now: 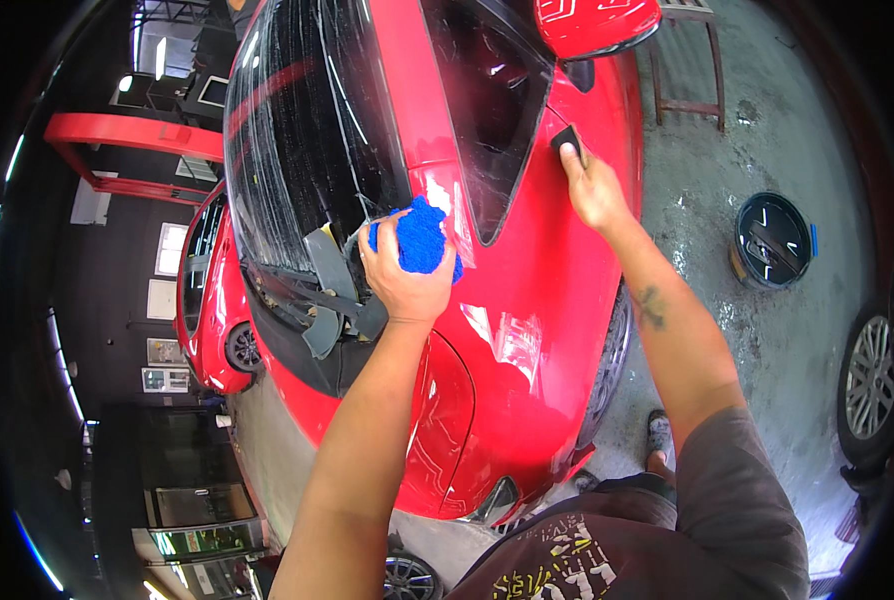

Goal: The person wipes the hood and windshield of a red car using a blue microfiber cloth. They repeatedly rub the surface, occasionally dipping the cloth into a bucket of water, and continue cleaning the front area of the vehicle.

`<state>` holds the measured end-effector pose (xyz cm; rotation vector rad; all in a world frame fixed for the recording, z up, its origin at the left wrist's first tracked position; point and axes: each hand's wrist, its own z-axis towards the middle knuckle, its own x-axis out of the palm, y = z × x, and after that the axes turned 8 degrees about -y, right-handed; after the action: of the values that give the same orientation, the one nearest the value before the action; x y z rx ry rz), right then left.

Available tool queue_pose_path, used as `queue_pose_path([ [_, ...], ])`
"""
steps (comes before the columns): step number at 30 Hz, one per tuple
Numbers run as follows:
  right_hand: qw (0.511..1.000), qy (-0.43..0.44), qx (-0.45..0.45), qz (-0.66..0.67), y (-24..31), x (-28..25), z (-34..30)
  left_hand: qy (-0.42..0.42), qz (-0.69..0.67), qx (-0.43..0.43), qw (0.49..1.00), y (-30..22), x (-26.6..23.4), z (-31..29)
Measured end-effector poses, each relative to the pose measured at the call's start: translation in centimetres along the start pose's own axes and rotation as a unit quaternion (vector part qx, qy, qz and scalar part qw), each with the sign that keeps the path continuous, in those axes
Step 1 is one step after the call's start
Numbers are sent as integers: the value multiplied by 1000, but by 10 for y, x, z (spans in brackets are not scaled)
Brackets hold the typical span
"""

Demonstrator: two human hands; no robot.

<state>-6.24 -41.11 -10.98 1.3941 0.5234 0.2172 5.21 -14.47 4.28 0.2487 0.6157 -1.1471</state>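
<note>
Apparently I'm wiping glossy red bodywork [532,290], left hand [412,292] clutching nubbly blue cloth [423,236], right hand [599,192] pinching flat black pad [564,137]; light strokes should follow.

The grey concrete floor [767,360], wet in patches, bears the red car [517,390]. A dark round bucket [739,268] and a metal stand [693,106] rest on it beside the car; a second red car [225,325] is parked opposite.
</note>
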Motion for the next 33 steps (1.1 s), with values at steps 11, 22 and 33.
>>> queue_pose_path([
  [11, 963, -257, 75, -12, -66, -86, -206, -38, 15, 113, 993, -9, -12, -5],
  [22, 988, -90, -99, -75, 2, -8, -320, 118, -20, 261, 958, 34, -147, -139],
  [33, 924, 88, -116, -353, 46, 131, -620, 79, -67, 192, 976, 76, -201, -221],
])
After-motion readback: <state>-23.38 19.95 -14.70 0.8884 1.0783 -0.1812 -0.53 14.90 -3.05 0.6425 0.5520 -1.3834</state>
